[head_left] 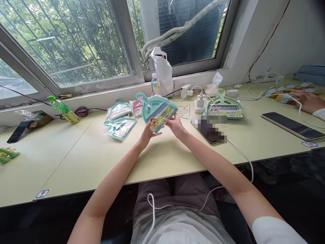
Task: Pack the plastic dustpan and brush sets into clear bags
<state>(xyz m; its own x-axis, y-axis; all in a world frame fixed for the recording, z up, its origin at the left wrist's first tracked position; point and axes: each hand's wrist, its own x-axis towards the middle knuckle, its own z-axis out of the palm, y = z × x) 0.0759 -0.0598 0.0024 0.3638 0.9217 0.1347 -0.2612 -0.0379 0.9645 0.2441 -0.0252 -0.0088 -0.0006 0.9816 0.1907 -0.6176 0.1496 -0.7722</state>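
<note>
A green dustpan and brush set (158, 112) with a printed label is held up over the table, its handle pointing to the upper left. My left hand (147, 135) grips its lower left edge, some fingers behind it. At the lower right edge, my right hand (175, 126) pinches the label side. Behind and left of it lie wrapped green sets (120, 128) (119, 110) and a pink one (137, 107), partly hidden. Another wrapped green set (224, 106) stands to the right.
A phone (209, 130) lies right of my hands, near a white charger (200, 101) and cables. Farther right are a larger phone (291, 125) and another person's hand (306, 101) on packaged strips. A green bottle (64, 110) lies left, below the window.
</note>
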